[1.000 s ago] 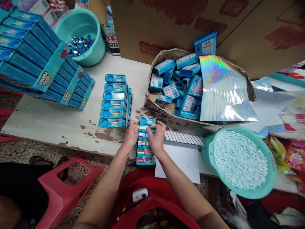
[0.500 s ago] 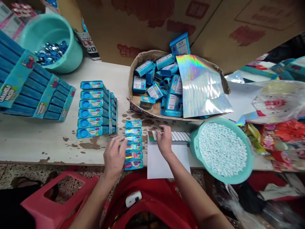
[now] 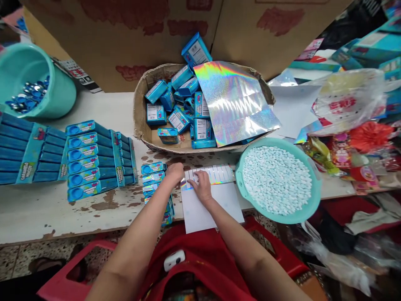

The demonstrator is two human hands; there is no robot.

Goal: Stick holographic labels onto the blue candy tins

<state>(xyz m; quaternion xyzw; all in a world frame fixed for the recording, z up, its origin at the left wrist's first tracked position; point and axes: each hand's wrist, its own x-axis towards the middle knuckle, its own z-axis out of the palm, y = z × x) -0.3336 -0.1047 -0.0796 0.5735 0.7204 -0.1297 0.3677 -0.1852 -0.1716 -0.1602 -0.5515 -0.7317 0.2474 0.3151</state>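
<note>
A sheet of holographic sticker strips (image 3: 224,173) with a white backing sheet (image 3: 209,213) lies at the table's front edge. My left hand (image 3: 174,173) is at its upper left corner, fingers closed; what they hold, if anything, is hidden. On the strips rests my right hand (image 3: 202,187), thumb and forefinger apart. Just left of the sheet runs a column of small blue candy tins (image 3: 153,168), some with shiny strips on their faces. My left forearm covers part of this column.
Behind lies a cut-down carton (image 3: 142,129) of loose blue tins, partly covered by a holographic sheet (image 3: 234,104). A turquoise tub (image 3: 239,179) of white pellets stands right. Stacked blue packs (image 3: 105,159) and a turquoise bucket (image 3: 62,96) of shiny blue pieces are left.
My left hand has moved from beside the tin column across to the sticker sheet's corner, and its fingers have closed. My right hand stays over the strips. The view has shifted right.
</note>
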